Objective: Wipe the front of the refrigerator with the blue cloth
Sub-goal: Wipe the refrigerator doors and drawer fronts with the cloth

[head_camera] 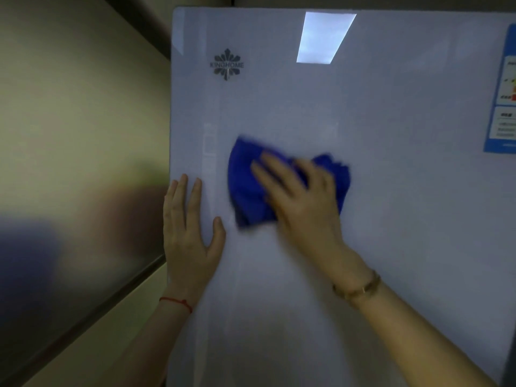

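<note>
The right hand [301, 196] lies flat with fingers spread over the bunched blue cloth [251, 185], pressing it against the refrigerator [391, 219] door near mid-height and left of centre; the cloth is blurred, which suggests a stroke under way. The left hand [190, 233] holds nothing: it is open, palm flat on the door at its left edge, seemingly bracing it. To do this step well, the palm should probably carry the pressure so the whole cloth stays in contact, rather than fingertips dragging a ridge. Overlapping passes would likely leave fewer streaks on so glossy a panel. The logo [226, 64] at upper left and the blue label [502, 93] at the right edge call for a lighter touch, since a corner of the label could lift.
</note>
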Tool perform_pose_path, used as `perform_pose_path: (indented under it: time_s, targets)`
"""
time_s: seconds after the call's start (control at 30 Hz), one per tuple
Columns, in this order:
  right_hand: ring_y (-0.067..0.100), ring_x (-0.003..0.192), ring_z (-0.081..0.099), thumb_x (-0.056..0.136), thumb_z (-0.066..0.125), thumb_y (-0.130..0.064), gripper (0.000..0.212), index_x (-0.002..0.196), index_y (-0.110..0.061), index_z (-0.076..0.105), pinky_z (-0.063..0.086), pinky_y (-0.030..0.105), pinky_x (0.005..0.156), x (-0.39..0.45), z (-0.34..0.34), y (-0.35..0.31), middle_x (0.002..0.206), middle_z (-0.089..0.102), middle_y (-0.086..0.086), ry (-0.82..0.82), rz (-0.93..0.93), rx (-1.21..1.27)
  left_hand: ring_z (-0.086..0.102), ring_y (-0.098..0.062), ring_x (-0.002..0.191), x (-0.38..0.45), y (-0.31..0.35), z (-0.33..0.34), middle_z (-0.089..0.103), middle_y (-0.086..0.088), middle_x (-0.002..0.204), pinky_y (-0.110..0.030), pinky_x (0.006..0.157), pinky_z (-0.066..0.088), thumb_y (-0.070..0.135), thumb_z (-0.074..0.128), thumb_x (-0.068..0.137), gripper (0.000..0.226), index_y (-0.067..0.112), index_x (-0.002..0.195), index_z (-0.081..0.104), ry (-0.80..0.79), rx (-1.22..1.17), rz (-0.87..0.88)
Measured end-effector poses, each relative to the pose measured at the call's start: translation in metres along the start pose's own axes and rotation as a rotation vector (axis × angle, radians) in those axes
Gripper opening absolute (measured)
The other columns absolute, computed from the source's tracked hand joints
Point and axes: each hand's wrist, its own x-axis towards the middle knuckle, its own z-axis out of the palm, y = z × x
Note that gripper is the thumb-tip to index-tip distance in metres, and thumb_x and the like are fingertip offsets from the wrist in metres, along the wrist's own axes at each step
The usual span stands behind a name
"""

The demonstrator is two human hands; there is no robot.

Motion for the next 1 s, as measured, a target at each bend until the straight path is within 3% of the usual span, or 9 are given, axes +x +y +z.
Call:
perform_pose_path:
  time_s: [0.1, 0.27, 0.33, 0.47, 0.53, 0.6, 0.8, 0.9, 1.0]
  targets:
    - [0.030, 0.120, 0.044, 0.093, 0.059, -0.019, 0.055, 0.143, -0.032, 0.042, 0.036, 0.041, 0.097, -0.047, -0.018, 0.018, 0.151, 0.040, -0.009, -0.080, -0.136, -0.056, 0.021, -0.029, 0.152, -0.001, 0.000, 0.000, 0.025, -0.012, 0.161, -0.050, 0.123, 0.025, 0.020, 0.054, 0.094, 0.063, 0.006, 0.151, 0.032, 0.006, -0.004, 0.009]
    - [0.023, 0.115, 0.033, 0.100, 0.043, -0.030, 0.042, 0.142, -0.032, 0.044, 0.028, 0.038, 0.094, 0.020, -0.030, 0.073, 0.150, 0.041, -0.010, 0.108, 0.398, -0.095, 0.023, -0.030, 0.151, 0.000, 0.002, 0.000, 0.029, -0.014, 0.159, -0.052, 0.122, 0.027, 0.018, 0.054, 0.094, 0.060, 0.004, 0.149, 0.036, 0.035, -0.006, 0.015]
    - [0.023, 0.115, 0.032, 0.099, 0.042, -0.033, 0.042, 0.141, -0.032, 0.045, 0.028, 0.037, 0.095, 0.040, -0.021, 0.056, 0.149, 0.042, -0.011, 0.157, 0.464, -0.110, 0.022, -0.029, 0.151, 0.000, 0.001, 0.001, 0.028, -0.013, 0.160, -0.051, 0.123, 0.026, 0.019, 0.054, 0.094, 0.061, 0.005, 0.150, 0.034, 0.031, -0.005, 0.013]
    - [0.031, 0.116, 0.042, 0.093, 0.056, -0.021, 0.051, 0.142, -0.030, 0.045, 0.032, 0.040, 0.094, -0.032, -0.005, -0.003, 0.150, 0.041, -0.007, 0.018, 0.105, -0.044, 0.018, -0.026, 0.153, -0.001, -0.001, 0.000, 0.023, -0.009, 0.162, -0.049, 0.124, 0.023, 0.020, 0.055, 0.094, 0.064, 0.008, 0.152, 0.030, 0.007, -0.018, 0.002]
    - [0.030, 0.115, 0.046, 0.093, 0.051, -0.021, 0.052, 0.144, -0.032, 0.042, 0.035, 0.039, 0.094, -0.092, -0.016, -0.015, 0.153, 0.037, -0.009, -0.106, -0.081, -0.067, 0.019, -0.027, 0.153, 0.000, -0.001, 0.000, 0.024, -0.010, 0.162, -0.050, 0.124, 0.023, 0.019, 0.055, 0.094, 0.063, 0.008, 0.152, 0.031, 0.008, -0.021, 0.016]
    - [0.029, 0.113, 0.048, 0.094, 0.046, -0.023, 0.050, 0.144, -0.034, 0.041, 0.035, 0.038, 0.093, -0.112, -0.031, 0.000, 0.152, 0.036, -0.010, -0.154, -0.132, -0.092, 0.019, -0.027, 0.153, 0.000, -0.001, 0.000, 0.023, -0.010, 0.162, -0.049, 0.124, 0.022, 0.018, 0.055, 0.094, 0.064, 0.008, 0.152, 0.030, 0.002, -0.024, 0.011]
    - [0.028, 0.113, 0.041, 0.100, 0.047, -0.028, 0.041, 0.140, -0.028, 0.048, 0.034, 0.040, 0.090, -0.034, -0.023, 0.025, 0.147, 0.046, -0.005, 0.095, 0.442, -0.085, 0.021, -0.028, 0.152, -0.002, 0.002, -0.001, 0.028, -0.013, 0.160, -0.044, 0.126, 0.020, 0.019, 0.054, 0.095, 0.060, 0.006, 0.150, 0.034, 0.034, -0.012, -0.012]
    - [0.031, 0.112, 0.044, 0.093, 0.054, -0.021, 0.049, 0.141, -0.029, 0.046, 0.034, 0.040, 0.091, -0.090, -0.011, -0.022, 0.149, 0.042, -0.005, -0.002, 0.196, -0.051, 0.018, -0.026, 0.153, -0.005, 0.001, -0.003, 0.025, -0.011, 0.161, -0.041, 0.127, 0.017, 0.021, 0.054, 0.096, 0.062, 0.008, 0.152, 0.031, 0.010, -0.022, -0.027]
    - [0.025, 0.109, 0.047, 0.096, 0.040, -0.016, 0.048, 0.141, -0.031, 0.043, 0.035, 0.035, 0.091, -0.188, -0.016, -0.061, 0.155, 0.027, -0.005, -0.192, -0.164, -0.061, 0.018, -0.028, 0.152, -0.025, -0.005, -0.007, 0.025, -0.013, 0.161, -0.040, 0.127, 0.018, 0.019, 0.053, 0.096, 0.061, 0.007, 0.151, 0.031, -0.006, -0.034, -0.044]
